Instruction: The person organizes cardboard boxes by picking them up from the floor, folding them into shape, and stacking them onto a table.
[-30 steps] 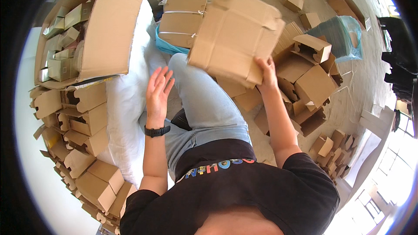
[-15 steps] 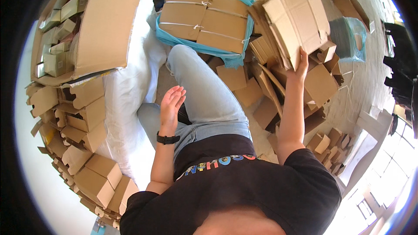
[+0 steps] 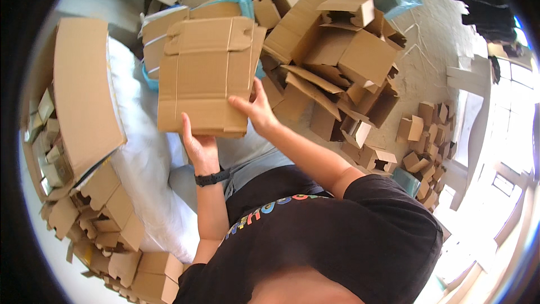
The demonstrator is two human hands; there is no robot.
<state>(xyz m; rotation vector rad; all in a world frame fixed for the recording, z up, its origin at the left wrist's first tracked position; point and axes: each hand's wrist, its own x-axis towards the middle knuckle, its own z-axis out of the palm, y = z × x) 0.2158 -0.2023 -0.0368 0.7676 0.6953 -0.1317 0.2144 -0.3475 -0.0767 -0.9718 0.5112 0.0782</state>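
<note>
A flat, unfolded brown cardboard box blank point(image 3: 205, 73) is held up in front of me over my lap. My left hand point(image 3: 198, 147) grips its lower edge from below, a black watch on the wrist. My right hand point(image 3: 256, 110) holds the blank's lower right corner, fingers spread on its face. Behind the blank lies a strapped bundle of flat cardboard blanks point(image 3: 169, 25) on teal wrapping.
A heap of folded small cartons point(image 3: 349, 50) lies on the floor ahead and right, with more small boxes point(image 3: 422, 129) farther right. A large open carton point(image 3: 84, 95) and stacked folded boxes point(image 3: 107, 214) stand at my left beside a white sack point(image 3: 146, 174).
My right hand threw a folded box onto the right heap, then came back. Both hands now hold a flat blank; the left hand rose from my lap to grip it.
</note>
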